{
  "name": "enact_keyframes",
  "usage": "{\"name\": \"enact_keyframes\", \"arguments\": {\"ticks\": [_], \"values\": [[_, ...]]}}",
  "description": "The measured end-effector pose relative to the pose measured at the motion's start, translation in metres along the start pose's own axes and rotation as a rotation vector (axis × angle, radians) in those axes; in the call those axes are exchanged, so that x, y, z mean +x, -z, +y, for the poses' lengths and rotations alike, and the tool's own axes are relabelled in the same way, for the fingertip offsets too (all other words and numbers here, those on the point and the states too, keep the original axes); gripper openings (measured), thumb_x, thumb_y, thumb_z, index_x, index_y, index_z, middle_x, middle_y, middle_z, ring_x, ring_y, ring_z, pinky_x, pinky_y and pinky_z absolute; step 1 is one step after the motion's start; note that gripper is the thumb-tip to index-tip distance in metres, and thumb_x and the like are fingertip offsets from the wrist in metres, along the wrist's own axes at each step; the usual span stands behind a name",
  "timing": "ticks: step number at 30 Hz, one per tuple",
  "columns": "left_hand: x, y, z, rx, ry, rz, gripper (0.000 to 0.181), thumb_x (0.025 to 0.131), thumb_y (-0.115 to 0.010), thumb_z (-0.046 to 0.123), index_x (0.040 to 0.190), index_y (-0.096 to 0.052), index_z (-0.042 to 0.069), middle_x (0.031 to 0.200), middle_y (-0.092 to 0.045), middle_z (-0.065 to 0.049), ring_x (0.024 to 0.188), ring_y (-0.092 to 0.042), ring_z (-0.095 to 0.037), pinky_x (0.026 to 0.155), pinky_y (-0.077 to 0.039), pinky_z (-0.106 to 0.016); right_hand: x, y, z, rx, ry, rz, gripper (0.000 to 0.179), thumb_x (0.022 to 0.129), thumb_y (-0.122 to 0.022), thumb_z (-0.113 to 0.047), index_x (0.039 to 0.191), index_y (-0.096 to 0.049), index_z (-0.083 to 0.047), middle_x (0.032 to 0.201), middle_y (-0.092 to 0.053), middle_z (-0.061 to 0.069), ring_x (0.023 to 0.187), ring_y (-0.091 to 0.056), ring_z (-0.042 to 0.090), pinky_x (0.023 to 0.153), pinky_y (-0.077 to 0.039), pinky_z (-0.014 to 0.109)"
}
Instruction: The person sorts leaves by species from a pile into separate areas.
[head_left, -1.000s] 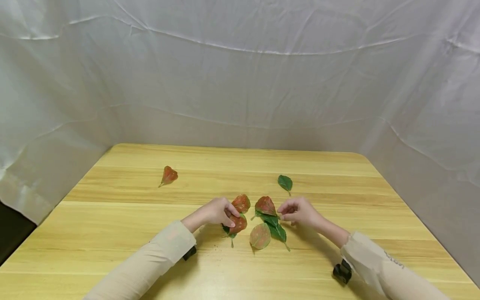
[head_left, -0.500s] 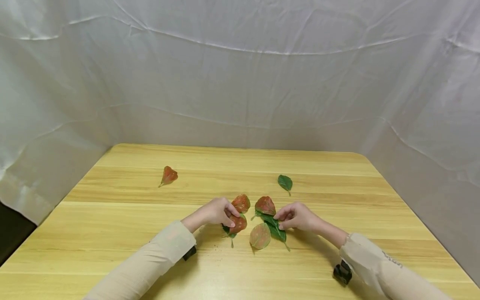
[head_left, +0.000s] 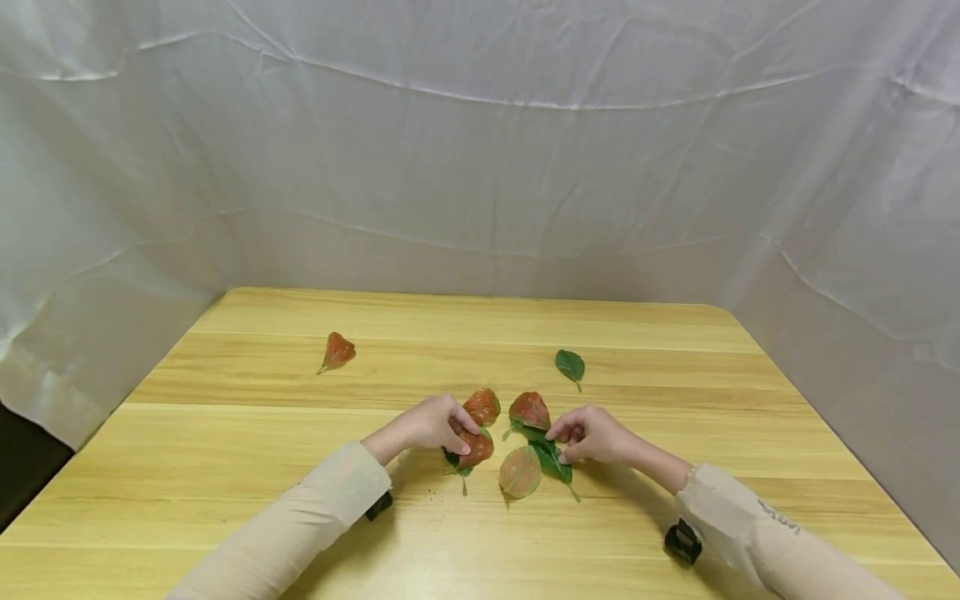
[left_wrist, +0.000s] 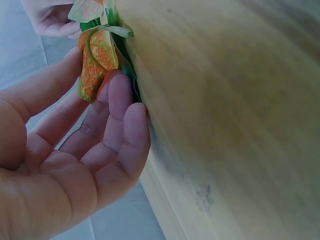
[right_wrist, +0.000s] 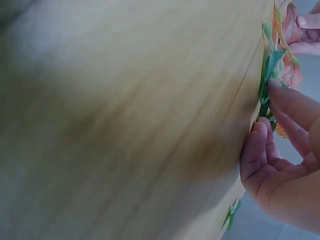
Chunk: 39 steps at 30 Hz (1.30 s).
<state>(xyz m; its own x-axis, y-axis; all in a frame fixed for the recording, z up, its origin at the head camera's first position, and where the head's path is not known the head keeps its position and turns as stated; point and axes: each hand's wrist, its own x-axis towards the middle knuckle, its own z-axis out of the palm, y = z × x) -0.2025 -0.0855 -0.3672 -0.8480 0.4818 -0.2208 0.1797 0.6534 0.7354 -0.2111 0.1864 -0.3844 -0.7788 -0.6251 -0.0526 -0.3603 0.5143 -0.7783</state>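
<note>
My left hand [head_left: 437, 423] pinches a red leaf [head_left: 477, 450] between thumb and fingers, low over the table. A dark green leaf shows from beneath that red one. In the left wrist view the held leaf [left_wrist: 94, 65] looks orange with yellow-green veins, its surface folded. On the other side, my right hand [head_left: 600, 435] has its thumb and fingertips on a green leaf [head_left: 553, 468], pinching it near the table; the right wrist view shows the thumb against the green leaf [right_wrist: 267, 75]. Overlapping the green leaves is a red one [head_left: 529, 411] just behind.
Between the hands lies a pale reddish-green round leaf [head_left: 520, 472]. Another red leaf [head_left: 483, 406] is beyond the left fingers. Farther back sit a lone red leaf [head_left: 339, 351] and a green leaf [head_left: 571, 365]. Grey-white cloth [head_left: 480, 167] hangs around the wooden table [head_left: 225, 467].
My right hand has shifted slightly left and down over the green leaves, its fingers now on one of them. The left hand holds its place with the red leaf.
</note>
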Motion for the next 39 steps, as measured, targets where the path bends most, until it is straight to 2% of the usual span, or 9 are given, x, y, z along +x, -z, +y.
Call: {"name": "enact_keyframes", "arguments": {"ticks": [4,8,15,19,23,29,34,39], "values": [[0.000,0.000,0.000,-0.003,0.007,-0.010,0.023,0.074,-0.071,0.003,0.097,-0.069,0.003,0.086,-0.062,-0.001,0.071,-0.054,-0.011,0.057,-0.045,-0.024,0.001,0.000,0.000,-0.020,0.010,-0.004,0.024,0.069,-0.072,0.005,0.092,-0.065,0.007,0.075,-0.056,0.006,0.060,-0.047,0.009,0.052,-0.043,0.021],[0.000,0.001,0.002,-0.005,0.012,-0.026,0.022,0.076,-0.070,0.005,0.098,-0.068,0.003,0.087,-0.062,-0.002,0.066,-0.055,-0.012,0.055,-0.046,-0.025,0.001,-0.001,0.001,-0.034,0.019,-0.007,0.023,0.069,-0.072,0.005,0.091,-0.065,0.007,0.076,-0.055,0.006,0.059,-0.047,0.008,0.052,-0.043,0.021],[0.001,0.004,0.007,-0.016,-0.020,-0.054,0.018,0.080,-0.066,0.006,0.098,-0.068,0.002,0.085,-0.065,-0.004,0.064,-0.058,-0.017,0.059,-0.048,-0.031,0.000,-0.001,0.003,-0.049,0.018,-0.009,0.024,0.069,-0.072,0.004,0.091,-0.065,0.005,0.076,-0.055,0.005,0.059,-0.046,0.009,0.052,-0.043,0.021],[0.001,0.009,0.008,-0.013,-0.048,-0.039,0.017,0.082,-0.064,0.006,0.098,-0.068,0.002,0.089,-0.065,-0.005,0.069,-0.059,-0.018,0.064,-0.049,-0.033,0.000,-0.001,0.002,-0.053,0.016,-0.011,0.024,0.069,-0.073,0.003,0.092,-0.065,0.005,0.076,-0.054,0.005,0.059,-0.046,0.008,0.052,-0.043,0.021],[0.003,0.015,0.009,0.005,-0.074,0.006,0.017,0.082,-0.064,0.007,0.098,-0.068,0.002,0.093,-0.065,-0.005,0.078,-0.060,-0.018,0.069,-0.049,-0.032,0.000,-0.001,0.002,-0.045,0.019,-0.012,0.024,0.069,-0.073,0.003,0.091,-0.065,0.005,0.076,-0.054,0.005,0.060,-0.045,0.008,0.052,-0.043,0.021],[0.007,0.019,0.011,-0.010,-0.149,0.063,0.016,0.082,-0.064,0.005,0.097,-0.068,0.002,0.094,-0.064,-0.006,0.082,-0.058,-0.016,0.067,-0.049,-0.027,0.000,-0.001,0.001,-0.035,0.019,-0.009,0.024,0.069,-0.072,0.004,0.091,-0.065,0.006,0.076,-0.055,0.007,0.060,-0.045,0.009,0.053,-0.043,0.021],[0.014,0.018,0.011,-0.066,-0.230,0.057,0.020,0.081,-0.064,0.002,0.100,-0.066,-0.003,0.095,-0.064,-0.013,0.079,-0.060,-0.016,0.065,-0.050,-0.026,-0.001,-0.001,0.002,-0.040,0.016,-0.011,0.024,0.069,-0.072,0.003,0.091,-0.065,0.005,0.077,-0.055,0.007,0.061,-0.046,0.009,0.054,-0.044,0.022],[0.020,0.018,0.013,-0.060,-0.289,0.054,0.022,0.080,-0.064,0.000,0.102,-0.065,-0.004,0.095,-0.064,-0.015,0.079,-0.059,-0.016,0.068,-0.048,-0.025,-0.001,-0.002,0.003,-0.042,0.005,-0.014,0.023,0.069,-0.072,0.004,0.091,-0.065,0.004,0.077,-0.054,0.006,0.061,-0.047,0.010,0.054,-0.044,0.022]]}}
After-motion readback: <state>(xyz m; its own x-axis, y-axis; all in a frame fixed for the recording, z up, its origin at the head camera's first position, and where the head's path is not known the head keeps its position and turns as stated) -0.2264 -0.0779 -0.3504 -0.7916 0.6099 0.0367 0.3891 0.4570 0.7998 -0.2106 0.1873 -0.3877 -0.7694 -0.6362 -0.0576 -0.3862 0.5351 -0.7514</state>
